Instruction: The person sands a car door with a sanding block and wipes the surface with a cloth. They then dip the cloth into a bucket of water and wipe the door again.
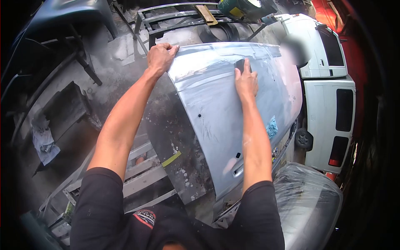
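Note:
A large grey-blue car body panel [221, 108] with smeared whitish and pinkish patches lies tilted in front of me. My left hand [160, 59] is closed over its far left corner, with the fingers curled at the edge. Near the far edge, my right hand [248, 81] presses a small dark sanding block [239, 65] flat against the surface; index finger and thumb are on the block, the other fingers partly hidden. A crumpled blue cloth [271, 127] rests on the panel to the right of my right forearm.
Beyond the panel stands a metal frame rack [166, 17] with a wooden piece [206, 15] on it. White vans [329, 121] are parked at the right, near a plastic-wrapped car part [306, 204]. A slatted metal stand [141, 179] is below left; a rag [45, 141] hangs farther left.

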A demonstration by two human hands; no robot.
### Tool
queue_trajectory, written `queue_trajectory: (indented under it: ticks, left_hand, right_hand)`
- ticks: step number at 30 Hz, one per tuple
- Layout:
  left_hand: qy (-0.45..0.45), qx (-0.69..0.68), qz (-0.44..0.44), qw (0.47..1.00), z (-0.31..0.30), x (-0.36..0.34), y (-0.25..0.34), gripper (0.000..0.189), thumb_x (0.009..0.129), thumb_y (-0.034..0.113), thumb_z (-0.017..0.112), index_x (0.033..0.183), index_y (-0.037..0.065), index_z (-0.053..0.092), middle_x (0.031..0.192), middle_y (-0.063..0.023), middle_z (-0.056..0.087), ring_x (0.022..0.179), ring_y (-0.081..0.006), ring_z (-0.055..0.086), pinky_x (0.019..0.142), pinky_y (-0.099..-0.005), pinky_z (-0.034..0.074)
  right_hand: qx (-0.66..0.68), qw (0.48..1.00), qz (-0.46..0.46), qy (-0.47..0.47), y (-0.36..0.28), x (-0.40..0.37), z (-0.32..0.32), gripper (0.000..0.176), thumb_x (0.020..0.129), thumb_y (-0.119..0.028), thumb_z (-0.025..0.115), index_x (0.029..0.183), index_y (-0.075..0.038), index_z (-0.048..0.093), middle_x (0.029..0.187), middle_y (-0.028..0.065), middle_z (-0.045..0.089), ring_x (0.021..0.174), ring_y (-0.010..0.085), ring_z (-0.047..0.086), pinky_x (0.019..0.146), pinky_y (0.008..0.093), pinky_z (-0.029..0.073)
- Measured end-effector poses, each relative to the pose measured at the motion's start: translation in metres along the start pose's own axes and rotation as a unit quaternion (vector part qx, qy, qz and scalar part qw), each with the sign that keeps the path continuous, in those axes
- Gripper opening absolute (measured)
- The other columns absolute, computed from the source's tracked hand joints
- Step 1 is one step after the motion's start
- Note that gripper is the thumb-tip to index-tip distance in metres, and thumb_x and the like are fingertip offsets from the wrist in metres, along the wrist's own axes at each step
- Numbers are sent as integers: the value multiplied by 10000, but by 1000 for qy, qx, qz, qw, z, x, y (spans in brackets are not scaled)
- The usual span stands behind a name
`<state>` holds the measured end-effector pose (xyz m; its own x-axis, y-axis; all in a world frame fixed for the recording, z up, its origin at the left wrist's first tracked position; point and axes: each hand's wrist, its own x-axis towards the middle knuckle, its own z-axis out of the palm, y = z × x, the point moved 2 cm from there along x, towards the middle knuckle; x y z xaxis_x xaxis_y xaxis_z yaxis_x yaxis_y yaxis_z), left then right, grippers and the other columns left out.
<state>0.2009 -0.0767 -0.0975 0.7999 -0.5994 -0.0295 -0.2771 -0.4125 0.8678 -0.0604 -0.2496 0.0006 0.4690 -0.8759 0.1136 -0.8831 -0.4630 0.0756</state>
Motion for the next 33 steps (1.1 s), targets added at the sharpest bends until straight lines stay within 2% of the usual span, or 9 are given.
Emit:
queue_trajectory:
  ticks: [4, 9, 12, 15, 17, 24, 27, 31, 33]
  left_hand:
    - [32, 20, 19, 999, 3, 2, -3, 443, 920, 522, 710, 978, 96, 818, 863, -134, 779, 782, -282, 746, 757, -388, 564]
    - [-4, 24, -12, 1000, -2, -6, 8, 441, 923, 503, 687, 1014, 91, 816, 926, -170, 780, 891, -323, 755, 832, -414, 569]
    - [8, 30, -10, 999, 4, -4, 0, 435, 920, 509, 690, 1018, 106, 821, 937, -159, 785, 898, -316, 754, 836, -416, 567]
    - [12, 36, -4, 999, 3, -1, -3, 452, 918, 532, 686, 1022, 113, 823, 939, -154, 786, 898, -306, 755, 831, -411, 567]
    - [-6, 36, -14, 999, 1, -3, -1, 463, 916, 543, 685, 1025, 115, 823, 932, -151, 787, 889, -304, 757, 828, -406, 567]
    - [0, 37, -3, 999, 2, -2, 1, 453, 918, 537, 682, 1017, 119, 824, 923, -146, 788, 878, -315, 756, 836, -413, 572]
    - [18, 40, -11, 999, 7, -5, -4, 449, 914, 535, 683, 1016, 121, 822, 946, -135, 790, 932, -311, 751, 875, -414, 562]
    - [2, 12, -21, 1000, 3, -6, -1, 445, 918, 533, 680, 1018, 123, 821, 914, -126, 790, 901, -303, 756, 855, -413, 567]
    - [3, 32, -15, 999, 1, -2, -2, 438, 919, 527, 683, 1014, 123, 821, 908, -123, 790, 892, -301, 756, 854, -414, 568]
  right_hand:
    - [-10, 999, -38, 37, -25, -33, -1, 667, 1003, -379, 644, 1589, -217, 372, 1084, 244, 589, 964, 432, 650, 800, 529, 550]
    - [70, 977, -201, 6, -55, -210, -39, 763, 929, -329, 744, 1605, -275, 396, 989, 208, 561, 893, 399, 621, 752, 504, 535]
    - [87, 965, -245, 38, -34, -163, -28, 694, 936, -352, 733, 1566, -280, 451, 992, 209, 573, 886, 399, 636, 735, 512, 542]
    - [44, 986, -141, 78, -24, -26, 0, 617, 964, -363, 695, 1531, -265, 471, 997, 209, 590, 855, 406, 655, 716, 520, 553]
    - [36, 989, -120, 75, -26, -12, 5, 618, 969, -359, 690, 1533, -252, 461, 1003, 209, 595, 855, 408, 658, 717, 517, 555]
    - [101, 954, -281, 4, -4, -281, -60, 732, 886, -291, 780, 1558, -263, 493, 947, 149, 554, 844, 356, 601, 712, 463, 509]
    - [78, 964, -252, -16, -8, -259, -51, 723, 891, -301, 776, 1555, -267, 493, 961, 152, 560, 855, 350, 609, 715, 459, 512]
    - [76, 955, -280, 59, -113, -122, -25, 728, 915, -296, 754, 1573, -281, 442, 962, 149, 557, 878, 342, 610, 736, 461, 519]
    - [87, 950, -293, 68, -107, -130, -23, 736, 919, -306, 747, 1579, -278, 423, 993, 153, 559, 887, 338, 612, 738, 455, 520]
